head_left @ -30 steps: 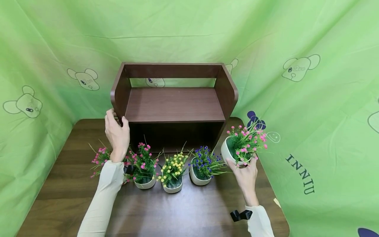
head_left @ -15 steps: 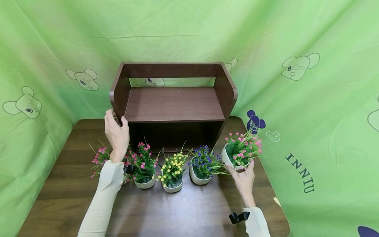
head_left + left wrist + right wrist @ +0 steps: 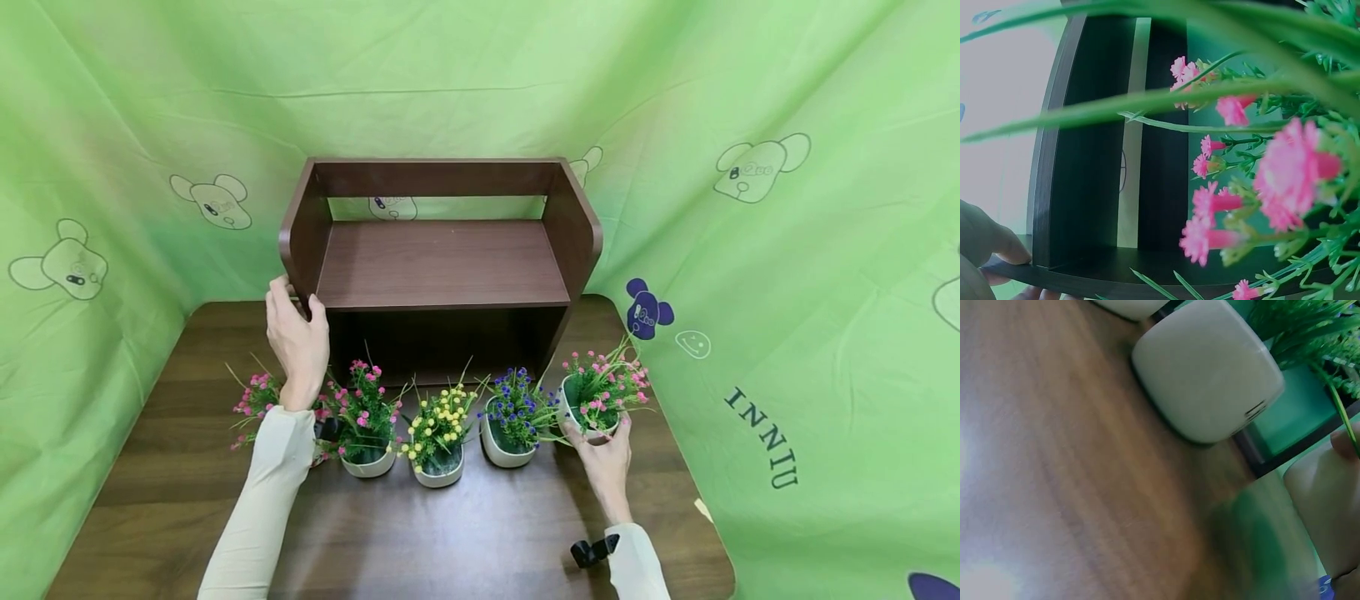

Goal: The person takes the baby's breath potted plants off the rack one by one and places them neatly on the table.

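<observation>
A dark brown two-tier wooden shelf (image 3: 450,262) stands at the back of the table. My left hand (image 3: 298,346) grips its left side panel at the front edge, thumb on one face and fingers round the other. In the left wrist view the thumb (image 3: 1010,245) lies against the dark wood. At the right, my right hand (image 3: 604,467) pinches the front rim of a white flower pot (image 3: 568,407) with artificial pink flowers. That pot's pale wall (image 3: 1325,506) shows at the right edge of the right wrist view. Both shelf tiers hold nothing visible.
Left of the held pot stand pots with blue flowers (image 3: 517,408), yellow flowers (image 3: 442,417) and pink flowers (image 3: 365,408). Another pink-flowered plant (image 3: 255,400) is partly hidden behind my left forearm. A green printed curtain (image 3: 765,333) surrounds the wooden table (image 3: 465,542).
My right hand has moved left and toward me with the pink-flowered pot, bringing it lower and beside the blue-flowered one. My left hand has stayed on the shelf panel.
</observation>
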A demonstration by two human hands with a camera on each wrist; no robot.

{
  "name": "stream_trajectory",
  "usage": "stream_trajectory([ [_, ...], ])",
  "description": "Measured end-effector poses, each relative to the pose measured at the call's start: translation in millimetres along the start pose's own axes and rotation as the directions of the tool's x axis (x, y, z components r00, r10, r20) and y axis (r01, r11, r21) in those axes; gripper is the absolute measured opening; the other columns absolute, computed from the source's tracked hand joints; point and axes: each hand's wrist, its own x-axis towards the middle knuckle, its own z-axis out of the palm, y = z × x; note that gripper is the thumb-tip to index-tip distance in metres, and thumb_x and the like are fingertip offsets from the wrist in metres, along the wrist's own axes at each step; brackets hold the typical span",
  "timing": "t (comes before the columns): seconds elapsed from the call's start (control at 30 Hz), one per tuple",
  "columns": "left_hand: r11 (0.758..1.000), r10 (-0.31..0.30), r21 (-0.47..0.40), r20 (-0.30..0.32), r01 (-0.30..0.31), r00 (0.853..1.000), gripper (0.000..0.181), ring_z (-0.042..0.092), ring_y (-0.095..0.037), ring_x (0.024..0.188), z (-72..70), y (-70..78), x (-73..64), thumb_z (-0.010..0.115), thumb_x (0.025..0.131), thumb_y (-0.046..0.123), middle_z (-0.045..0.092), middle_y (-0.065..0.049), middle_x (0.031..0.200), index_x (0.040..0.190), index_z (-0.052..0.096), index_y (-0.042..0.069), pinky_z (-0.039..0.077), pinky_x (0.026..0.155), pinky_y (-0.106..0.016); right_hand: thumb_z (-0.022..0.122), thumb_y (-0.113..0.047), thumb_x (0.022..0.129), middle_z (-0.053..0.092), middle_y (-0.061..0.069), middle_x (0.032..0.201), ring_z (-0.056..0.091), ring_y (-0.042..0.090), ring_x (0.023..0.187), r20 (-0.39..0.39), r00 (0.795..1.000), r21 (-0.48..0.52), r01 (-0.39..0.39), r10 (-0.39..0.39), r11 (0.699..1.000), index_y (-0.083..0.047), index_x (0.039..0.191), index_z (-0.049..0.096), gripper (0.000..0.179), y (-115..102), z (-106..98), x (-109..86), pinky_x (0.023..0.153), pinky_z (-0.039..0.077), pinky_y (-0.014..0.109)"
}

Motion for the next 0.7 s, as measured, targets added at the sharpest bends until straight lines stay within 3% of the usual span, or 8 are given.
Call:
stream_trajectory([
  [0.33,1.000,0.004,0.001,-0.001,-0.004,1.000,0.031,0.057,-0.043,0.096,0.4,0.7,-0.5,0.061,0.100,0.007,0.059,-0.026,0.114,0.128,0.057,-0.004,0.045,0.082,-0.053,0.091,-0.023,0.079,0.053,0.035,0.144,0.050,0.048,0.135,0.032,0.999,-0.007,-0.006,0.006,1.000,-0.002,0.156,0.034,0.098,25.3,10.9,-2.5,0.114,0.036,0.060],
  [0.7,1.000,-0.001,0.001,-0.009,0.001,1.000,0.032,0.058,-0.044,0.096,0.1,0.8,-0.4,0.061,0.099,0.007,0.060,-0.026,0.114,0.128,0.057,-0.003,0.046,0.083,-0.054,0.092,-0.015,0.077,0.051,0.037,0.144,0.049,0.053,0.134,0.004,1.000,0.040,0.022,-0.022,0.999,0.001,0.153,0.031,0.098,30.8,18.6,-5.4,0.115,0.035,0.062],
])
